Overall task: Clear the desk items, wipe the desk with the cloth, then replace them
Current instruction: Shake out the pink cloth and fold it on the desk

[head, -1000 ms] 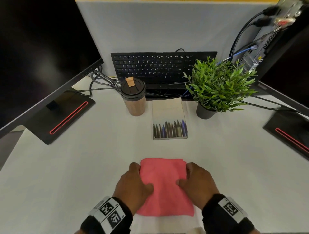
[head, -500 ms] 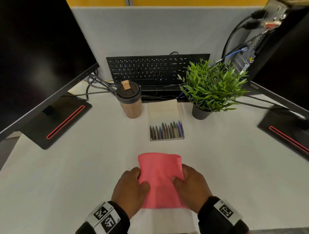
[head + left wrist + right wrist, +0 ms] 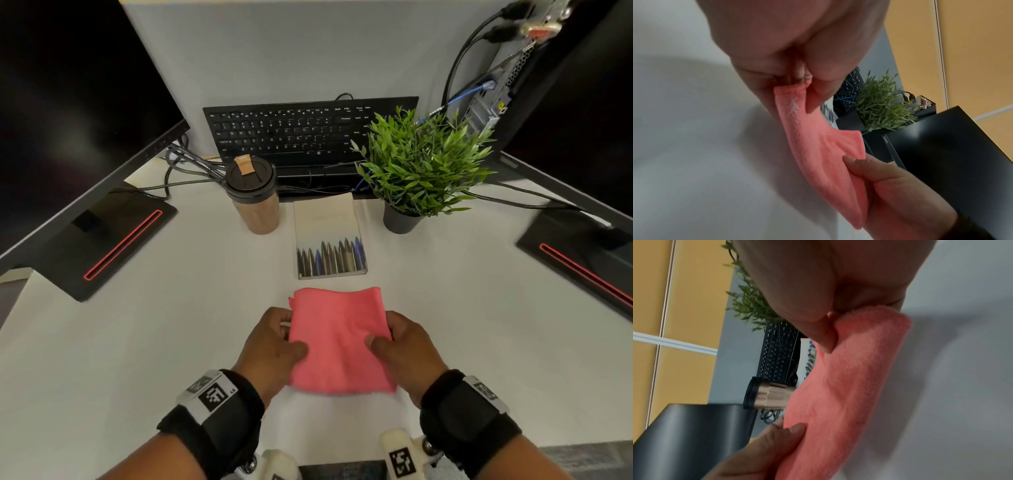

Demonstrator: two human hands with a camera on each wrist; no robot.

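Soft, light and floppy, the folded pink cloth [image 3: 339, 339] sags between left hand [image 3: 272, 346] and right hand [image 3: 407, 349], each grip pinching one side edge, best held there.

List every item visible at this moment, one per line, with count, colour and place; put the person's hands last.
cloth: 1, pink, near middle of desk, held by both hands
pen box: 1, pale with dark and blue pens, behind the cloth
cup: 1, tan with black lid, left of pen box
plant: 1, green in dark pot, right of pen box
keyboard: 1, black, propped at the back
monitors: 2, black, left and right
desk: 1, white
left hand: grips cloth's left edge
right hand: grips cloth's right edge
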